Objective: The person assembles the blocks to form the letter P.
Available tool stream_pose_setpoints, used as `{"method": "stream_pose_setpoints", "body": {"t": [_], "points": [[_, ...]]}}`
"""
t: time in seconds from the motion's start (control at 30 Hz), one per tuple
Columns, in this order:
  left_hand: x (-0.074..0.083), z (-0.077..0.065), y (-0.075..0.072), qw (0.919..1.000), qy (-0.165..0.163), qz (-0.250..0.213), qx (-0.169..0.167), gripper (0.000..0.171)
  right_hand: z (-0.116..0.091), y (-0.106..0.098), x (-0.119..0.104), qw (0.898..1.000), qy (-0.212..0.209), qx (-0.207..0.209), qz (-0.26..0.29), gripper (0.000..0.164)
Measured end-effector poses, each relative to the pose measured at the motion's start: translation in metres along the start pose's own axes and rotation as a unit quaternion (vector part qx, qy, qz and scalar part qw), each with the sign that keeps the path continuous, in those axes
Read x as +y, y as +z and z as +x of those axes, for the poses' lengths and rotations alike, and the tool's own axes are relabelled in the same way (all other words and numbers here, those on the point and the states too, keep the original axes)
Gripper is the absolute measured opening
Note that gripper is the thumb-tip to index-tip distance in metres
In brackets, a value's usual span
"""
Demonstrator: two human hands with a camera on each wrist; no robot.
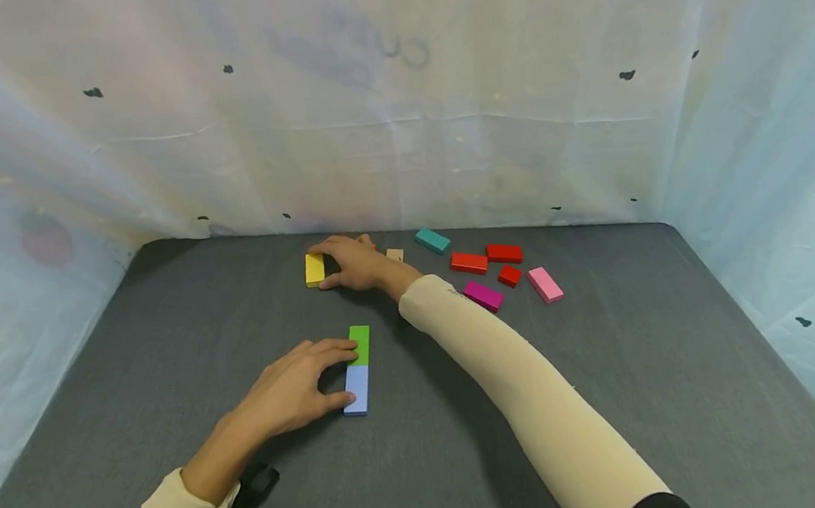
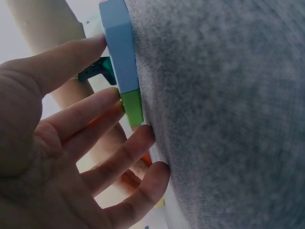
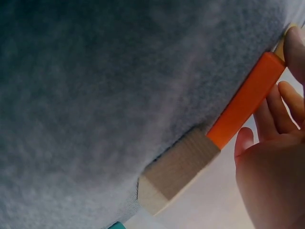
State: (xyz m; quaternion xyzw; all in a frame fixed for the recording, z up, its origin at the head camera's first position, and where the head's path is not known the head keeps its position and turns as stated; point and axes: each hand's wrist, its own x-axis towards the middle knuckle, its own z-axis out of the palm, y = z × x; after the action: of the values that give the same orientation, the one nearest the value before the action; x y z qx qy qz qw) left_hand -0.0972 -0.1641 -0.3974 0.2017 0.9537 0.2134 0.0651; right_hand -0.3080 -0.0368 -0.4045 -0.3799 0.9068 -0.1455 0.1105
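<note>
Toward the back of the table my right hand (image 1: 359,264) pinches a yellow block (image 1: 315,270), thumb at its near end and index finger at its far end. In the right wrist view an orange block (image 3: 250,98) and a plain wooden block (image 3: 183,162) lie beside that hand. Nearer to me, a green block (image 1: 361,339) and a light blue block (image 1: 357,390) lie end to end in a line. My left hand (image 1: 294,388) rests beside them with loosely spread fingers, its thumb at the blue block and fingertips at the green one.
Right of my right hand lie a teal block (image 1: 432,241), several red blocks (image 1: 469,263), a magenta block (image 1: 483,295) and a pink block (image 1: 545,285). A pale curtain (image 1: 392,121) hangs around the grey table (image 1: 654,360) at the back and sides.
</note>
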Motion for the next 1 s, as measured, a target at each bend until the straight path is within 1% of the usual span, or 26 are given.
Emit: {"method": "stream_pose_setpoints", "body": {"t": [0.23, 0.37, 0.67, 0.87, 1.0], "points": [[0.000, 0.000, -0.001, 1.0000, -0.002, -0.001, -0.001, 0.061, -0.002, -0.002, 0.000, 1.000, -0.007, 0.001, 0.003, 0.070], [0.001, 0.000, -0.002, 1.0000, -0.003, -0.003, -0.001, 0.060, -0.004, -0.002, -0.001, 1.000, -0.018, 0.010, 0.006, 0.069], [0.000, -0.001, -0.004, 1.0000, -0.007, -0.001, -0.002, 0.059, -0.013, 0.001, -0.007, 0.997, -0.047, 0.002, 0.059, 0.069], [-0.003, 0.000, -0.005, 1.0000, -0.007, -0.003, 0.000, 0.058, -0.013, 0.002, -0.009, 0.996, -0.070, -0.005, 0.051, 0.069], [-0.003, 0.001, -0.003, 1.0000, -0.004, -0.005, 0.003, 0.058, -0.016, 0.001, -0.007, 0.997, -0.068, -0.011, 0.042, 0.069]]}}
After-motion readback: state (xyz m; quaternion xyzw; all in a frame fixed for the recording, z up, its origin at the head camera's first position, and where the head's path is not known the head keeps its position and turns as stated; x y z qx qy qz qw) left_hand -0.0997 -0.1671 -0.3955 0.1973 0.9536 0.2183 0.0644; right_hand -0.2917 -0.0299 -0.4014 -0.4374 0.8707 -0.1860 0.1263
